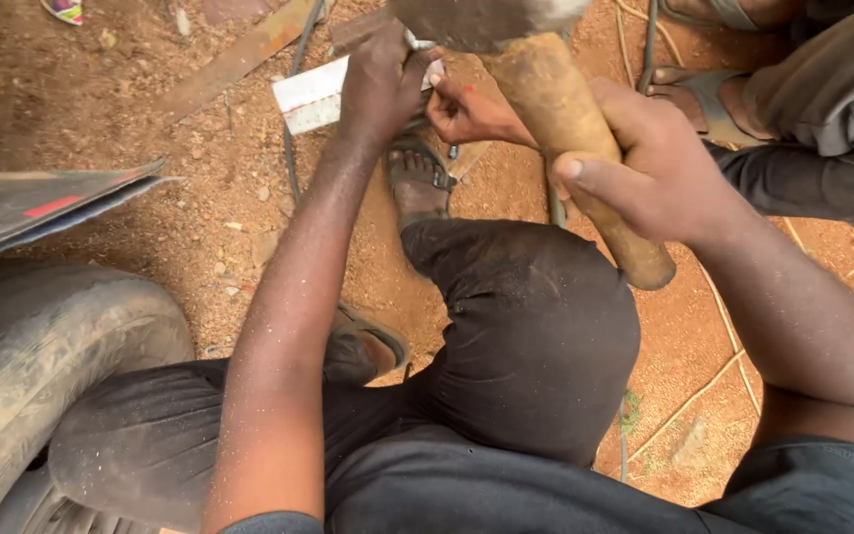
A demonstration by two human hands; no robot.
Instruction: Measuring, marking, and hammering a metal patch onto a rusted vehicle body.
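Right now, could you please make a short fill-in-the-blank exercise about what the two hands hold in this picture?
1. The right hand grips the wooden handle of a ____.
2. The left hand presses down on a white metal ____.
3. Beside the left arm lies a worn rubber ____.
4. The ground is reddish ____.

Missing words: hammer; strip; tyre; dirt

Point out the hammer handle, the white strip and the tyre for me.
Hammer handle [565, 129], head view, mid-shaft above the right hand [659, 173].
White strip [310, 94], head view, bare end left of the left hand [380, 84].
Tyre [42, 356], head view, upper tread.
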